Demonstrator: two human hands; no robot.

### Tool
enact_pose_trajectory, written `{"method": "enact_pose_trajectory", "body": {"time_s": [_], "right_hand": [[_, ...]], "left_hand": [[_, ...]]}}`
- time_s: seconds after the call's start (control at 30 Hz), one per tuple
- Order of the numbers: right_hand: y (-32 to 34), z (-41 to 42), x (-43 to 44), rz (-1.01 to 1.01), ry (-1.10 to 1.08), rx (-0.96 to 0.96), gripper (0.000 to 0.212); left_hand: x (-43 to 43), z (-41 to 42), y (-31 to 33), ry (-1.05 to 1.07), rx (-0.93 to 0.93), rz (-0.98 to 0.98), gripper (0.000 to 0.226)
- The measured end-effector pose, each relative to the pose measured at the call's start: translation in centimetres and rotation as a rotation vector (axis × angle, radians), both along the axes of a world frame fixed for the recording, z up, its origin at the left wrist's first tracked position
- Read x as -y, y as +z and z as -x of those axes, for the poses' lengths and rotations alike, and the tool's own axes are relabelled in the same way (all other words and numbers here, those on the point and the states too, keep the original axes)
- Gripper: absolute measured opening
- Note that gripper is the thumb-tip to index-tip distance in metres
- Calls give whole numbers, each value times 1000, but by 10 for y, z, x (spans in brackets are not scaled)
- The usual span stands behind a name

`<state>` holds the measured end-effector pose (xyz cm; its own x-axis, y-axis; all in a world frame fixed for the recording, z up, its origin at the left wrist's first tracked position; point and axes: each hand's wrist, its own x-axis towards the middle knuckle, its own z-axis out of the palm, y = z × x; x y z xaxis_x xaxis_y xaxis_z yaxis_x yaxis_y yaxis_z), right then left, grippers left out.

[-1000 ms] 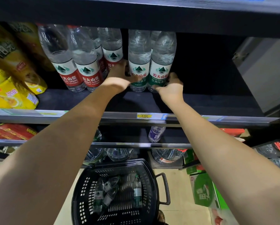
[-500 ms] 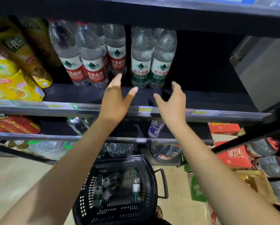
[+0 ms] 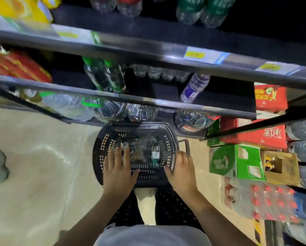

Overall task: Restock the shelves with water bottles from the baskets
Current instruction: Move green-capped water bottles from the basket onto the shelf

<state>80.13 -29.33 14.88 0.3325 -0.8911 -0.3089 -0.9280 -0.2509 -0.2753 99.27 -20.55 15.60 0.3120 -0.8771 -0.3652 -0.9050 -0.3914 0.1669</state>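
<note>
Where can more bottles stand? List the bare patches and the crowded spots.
Free: on the middle shelf, the strip between the green-capped bottles and the purple-labelled bottle, in front of the clear bottles at the back; on the top shelf, the dark stretch right of the green-labelled bottles. Crowded: the big jugs below, packed side by side.

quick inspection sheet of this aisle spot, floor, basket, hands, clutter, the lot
surface: beige tiled floor; black basket stands on it
job's things: a few water bottles lie in the basket; green-labelled bottles stand on the upper shelf
clutter: red cartons, green carton, wrapped bottle pack at right
hands: left hand open over the basket; right hand at its right rim, grip unclear
cables: nothing seen
surroundings: purple-labelled bottle on a lower shelf; frame blurred
</note>
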Motion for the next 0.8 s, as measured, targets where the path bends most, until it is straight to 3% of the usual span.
{"method": "enact_pose_trajectory", "body": {"time_s": [0.23, 0.33, 0.47, 0.8], "right_hand": [[-83, 17, -48, -370, -42, -112, 73], [-120, 19, -52, -426, -27, -157, 68], [-170, 13, -39, -493, -74, -204, 64], [-330, -28, 1, -538, -42, -251, 79]], "left_hand": [[-45, 8, -80, 101, -34, -336, 85], [-56, 3, -121, 113, -25, -433, 85], [-63, -11, -182, 169, -42, -468, 87], [-46, -53, -346, 302, -44, -445, 92]]}}
